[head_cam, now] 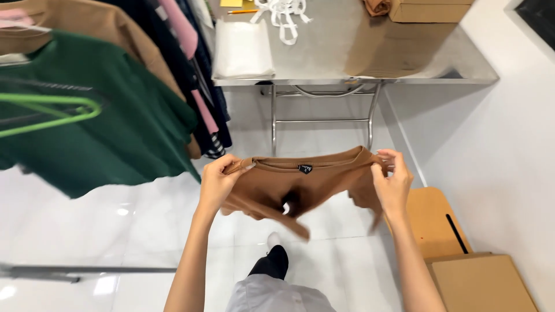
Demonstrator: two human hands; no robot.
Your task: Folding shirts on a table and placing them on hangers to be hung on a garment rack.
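Both hands are up in front of the body, holding a brown shirt [306,185] stretched out in the air over the white tile floor [115,231]. The left hand [218,182] is pinched shut on the left shoulder of the shirt, fingers curled over the fabric. The right hand [392,182] pinches the right shoulder, thumb and fingertips gripping the edge, a couple of fingers sticking out loose. The neckline runs straight between the two hands, with a small black label in the middle, and the rest of the shirt hangs down bunched and a bit blurry.

On the left there's a rack of clothes: a green shirt [110,121] on a green hanger [52,112], plus tan, navy and pink ones behind it. Straight ahead is a steel worktop [358,52] carrying a cardboard box [428,10] and a folded white bag [243,49]. Flat cardboard [480,283] lies along the wall at right.
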